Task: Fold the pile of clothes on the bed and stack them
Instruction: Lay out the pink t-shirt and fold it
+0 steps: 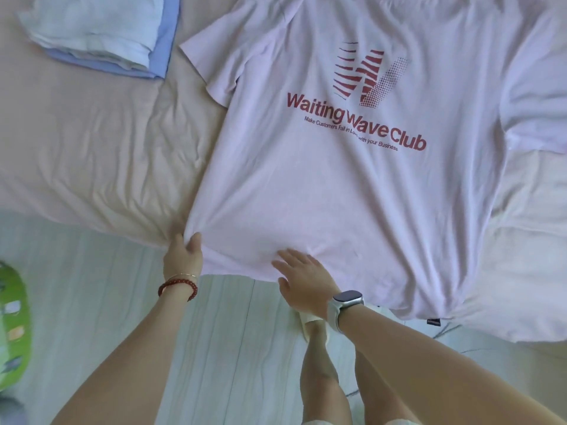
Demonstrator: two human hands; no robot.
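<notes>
Gripping the near-left hem corner of the pale T-shirt (352, 185), the left hand (183, 256) has fingers curled into the cloth, while the right hand (302, 277) lies flat and spread on the hem just to the right of it. This shirt lies face up, spread across the bed (92, 154), with its hem hanging over the near edge; no fold is made in it yet. Beyond the shirt's left sleeve sits the folded stack (101, 35), a white piece on a blue one, so part of the work looks done. Rumpled white bedding (527, 225) crowds the shirt's right side. A green object (13, 326) lies on the floor, well left of the shirt.
</notes>
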